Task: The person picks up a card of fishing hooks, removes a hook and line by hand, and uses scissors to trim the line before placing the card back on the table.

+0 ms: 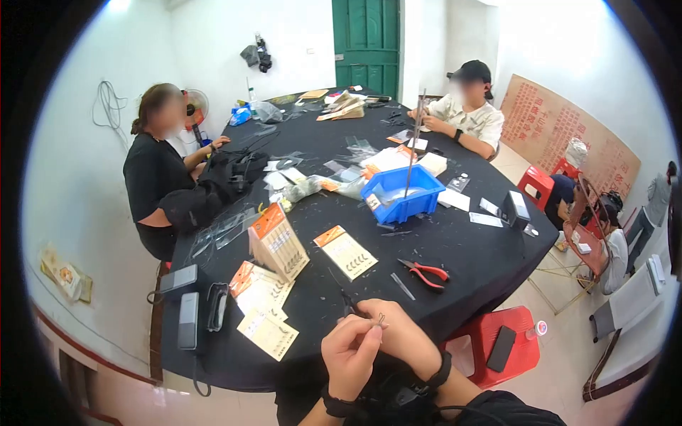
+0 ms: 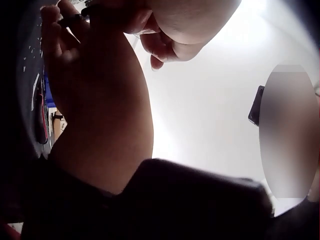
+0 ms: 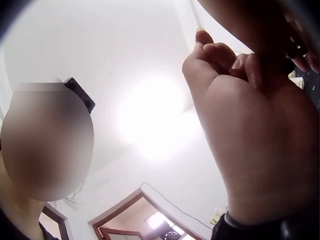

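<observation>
In the head view, my left hand [image 1: 349, 356] pinches a small bent metal wire piece [image 1: 381, 321], hook-like, between thumb and fingertips. My right hand [image 1: 403, 335] lies right beside it, its fingers around a slim black tool [image 1: 347, 304] that is mostly hidden; I cannot tell its kind. Both hands are close together over the table's near edge. Ahead of them lie orange-topped cards with rows of small dark hooks: one flat card [image 1: 346, 253], one propped card [image 1: 279, 245] and a lower cream card [image 1: 268, 334]. Red-handled pliers [image 1: 426, 272] lie beyond the right hand.
The black-clothed table [image 1: 312, 298] bears a blue bin [image 1: 402, 202] with tall rods, clear bags and paper scraps. Grey devices [image 1: 188, 319] stand at left. A red stool [image 1: 511, 348] with a black phone [image 1: 501, 348] stands at right. Two people sit at the table's far sides.
</observation>
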The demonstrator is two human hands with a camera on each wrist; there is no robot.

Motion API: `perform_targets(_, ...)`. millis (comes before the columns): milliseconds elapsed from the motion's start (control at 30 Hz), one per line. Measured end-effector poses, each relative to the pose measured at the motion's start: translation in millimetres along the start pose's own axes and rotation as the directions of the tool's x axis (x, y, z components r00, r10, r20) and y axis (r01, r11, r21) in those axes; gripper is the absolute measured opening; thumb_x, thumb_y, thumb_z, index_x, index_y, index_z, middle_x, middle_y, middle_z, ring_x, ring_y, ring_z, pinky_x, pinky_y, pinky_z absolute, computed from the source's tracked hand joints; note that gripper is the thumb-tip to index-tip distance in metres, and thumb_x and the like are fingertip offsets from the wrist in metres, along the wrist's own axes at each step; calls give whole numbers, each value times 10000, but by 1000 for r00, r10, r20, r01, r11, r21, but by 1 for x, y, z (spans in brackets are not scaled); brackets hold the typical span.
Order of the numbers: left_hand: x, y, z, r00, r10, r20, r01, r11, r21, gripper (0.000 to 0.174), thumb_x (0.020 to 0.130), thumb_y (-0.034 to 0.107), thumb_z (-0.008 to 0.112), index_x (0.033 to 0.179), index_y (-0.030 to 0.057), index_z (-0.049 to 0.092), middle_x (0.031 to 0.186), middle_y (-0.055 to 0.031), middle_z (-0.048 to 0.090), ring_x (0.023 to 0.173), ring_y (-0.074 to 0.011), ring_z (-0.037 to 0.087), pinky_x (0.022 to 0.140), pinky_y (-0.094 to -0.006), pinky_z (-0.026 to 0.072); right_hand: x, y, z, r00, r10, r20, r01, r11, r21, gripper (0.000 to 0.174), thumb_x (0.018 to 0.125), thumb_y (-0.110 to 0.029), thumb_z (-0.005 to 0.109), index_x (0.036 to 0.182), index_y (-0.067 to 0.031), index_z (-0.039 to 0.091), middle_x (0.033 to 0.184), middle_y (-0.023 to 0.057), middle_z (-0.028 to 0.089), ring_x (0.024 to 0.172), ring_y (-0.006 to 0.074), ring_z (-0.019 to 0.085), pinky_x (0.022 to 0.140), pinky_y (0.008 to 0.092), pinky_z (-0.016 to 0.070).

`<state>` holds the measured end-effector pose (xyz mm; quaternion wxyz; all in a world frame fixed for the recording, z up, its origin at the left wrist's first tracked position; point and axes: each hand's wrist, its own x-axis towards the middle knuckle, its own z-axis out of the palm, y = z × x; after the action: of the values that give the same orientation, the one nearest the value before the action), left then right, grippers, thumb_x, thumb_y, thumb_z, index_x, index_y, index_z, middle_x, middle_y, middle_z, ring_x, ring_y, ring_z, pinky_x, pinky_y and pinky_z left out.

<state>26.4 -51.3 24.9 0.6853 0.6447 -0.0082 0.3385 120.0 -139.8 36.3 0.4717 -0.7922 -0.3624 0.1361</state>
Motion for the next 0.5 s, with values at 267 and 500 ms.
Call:
perform_targets(267, 5, -7, -19, 977, -195, -88, 176, 967, -185, 83, 921, -18, 604, 909, -60, 675, 822, -42, 628, 722, -71, 541, 671, -203, 422, 11, 10, -3, 946, 20, -323, -81, 981, -176, 283, 776, -197, 757, 918, 45, 717, 921, 238, 684, 887, 381, 672, 781, 424, 537)
perform_targets(500, 13, -2, -26, 943, -292, -161, 255, 943, -212, 115, 920, 56, 606, 900, -41, 667, 716, 6, 565, 600, -40, 409, 568, -209, 320, 19, 26, -6, 911, -40, -410, -122, 925, -360, 235, 789, -177, 745, 951, -6, 748, 1006, 171, 650, 866, 317, 672, 787, 405, 544)
